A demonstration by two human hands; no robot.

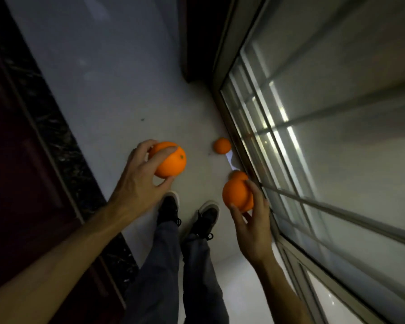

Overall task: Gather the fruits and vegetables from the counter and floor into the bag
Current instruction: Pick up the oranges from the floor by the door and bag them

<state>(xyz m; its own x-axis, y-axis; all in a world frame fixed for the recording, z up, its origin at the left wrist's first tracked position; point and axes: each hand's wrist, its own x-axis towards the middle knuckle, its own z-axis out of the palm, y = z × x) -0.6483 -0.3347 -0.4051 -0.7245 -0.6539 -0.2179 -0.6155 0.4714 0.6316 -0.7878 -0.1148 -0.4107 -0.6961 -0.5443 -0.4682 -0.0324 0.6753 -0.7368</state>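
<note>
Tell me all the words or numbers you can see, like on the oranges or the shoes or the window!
There are none to read.
Orange in the left hand: plain peel, no sticker.
Orange in the right hand: no label showing.
Small orange on the floor: no label showing.
Shoes: dark, no brand readable.
Window: blurred bars and glass, no sign.
</note>
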